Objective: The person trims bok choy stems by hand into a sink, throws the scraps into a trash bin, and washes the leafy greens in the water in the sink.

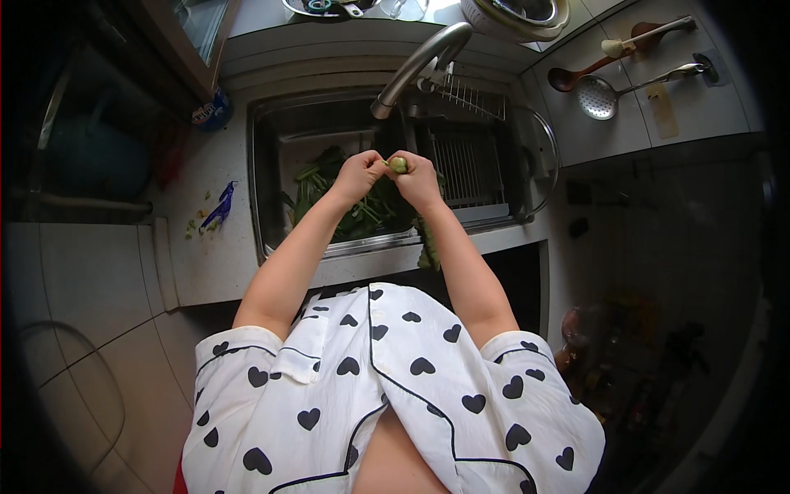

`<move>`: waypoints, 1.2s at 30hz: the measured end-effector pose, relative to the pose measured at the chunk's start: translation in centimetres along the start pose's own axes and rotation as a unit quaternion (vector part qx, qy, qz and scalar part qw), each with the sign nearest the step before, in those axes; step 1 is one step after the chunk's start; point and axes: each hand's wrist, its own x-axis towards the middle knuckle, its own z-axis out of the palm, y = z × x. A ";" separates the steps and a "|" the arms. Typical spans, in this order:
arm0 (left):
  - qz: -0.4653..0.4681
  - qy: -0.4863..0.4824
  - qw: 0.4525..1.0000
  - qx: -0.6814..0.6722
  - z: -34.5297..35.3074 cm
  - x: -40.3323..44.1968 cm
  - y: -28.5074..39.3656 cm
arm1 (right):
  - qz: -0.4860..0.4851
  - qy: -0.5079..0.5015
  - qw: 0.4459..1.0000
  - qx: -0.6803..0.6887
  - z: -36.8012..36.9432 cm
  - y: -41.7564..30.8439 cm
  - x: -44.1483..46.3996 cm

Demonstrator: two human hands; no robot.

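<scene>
Over the sink, my right hand [417,179] is closed around a leafy green stalk [398,165], its pale cut end facing up. Dark leaves [429,247] hang below that hand, past the sink's front rim. My left hand [360,175] meets it at the stalk's end, thumb and finger pinched on a small green bit there. Whether that bit is a strip of skin or part of the stalk is too small to tell. Beneath both hands, a heap of leafy greens [362,212] lies in the left basin of the steel sink [267,132].
A curved faucet [420,62] arches just beyond my hands. In the right basin stands a dish rack [465,165], with a round glass lid [539,160] at its side. On the left counter lie a blue object [220,207] and green scraps. A skimmer [598,97] hangs on the right wall.
</scene>
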 end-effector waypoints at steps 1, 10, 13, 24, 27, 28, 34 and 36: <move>-0.029 0.001 0.999 -0.043 0.2 0.0 -0.2 | -0.003 0.011 1.000 0.006 0.3 0.3 0.0; -0.121 0.036 0.951 -0.283 0.4 -0.1 0.1 | 0.088 0.044 0.978 0.183 1.6 1.8 1.0; -0.120 0.045 0.960 -0.249 0.1 -0.3 1.2 | 0.077 0.056 0.990 0.106 1.2 2.6 1.5; -0.195 -0.016 0.882 -0.430 0.0 -0.8 2.6 | 0.155 -0.101 0.950 0.250 -0.9 1.5 1.7; -0.152 -0.039 0.954 -0.256 0.7 -0.1 3.0 | 0.138 -0.112 0.975 0.136 -1.2 0.4 1.4; -0.124 -0.028 0.963 -0.236 0.9 -0.1 3.0 | 0.149 -0.122 0.968 0.158 -1.1 0.6 1.6; -0.001 0.044 0.991 -0.124 1.3 -0.2 2.6 | 0.147 -0.112 0.949 0.256 -1.2 0.0 1.2; 0.007 0.081 0.997 0.005 0.8 0.1 2.3 | 0.145 -0.160 0.947 0.239 -1.5 0.0 1.6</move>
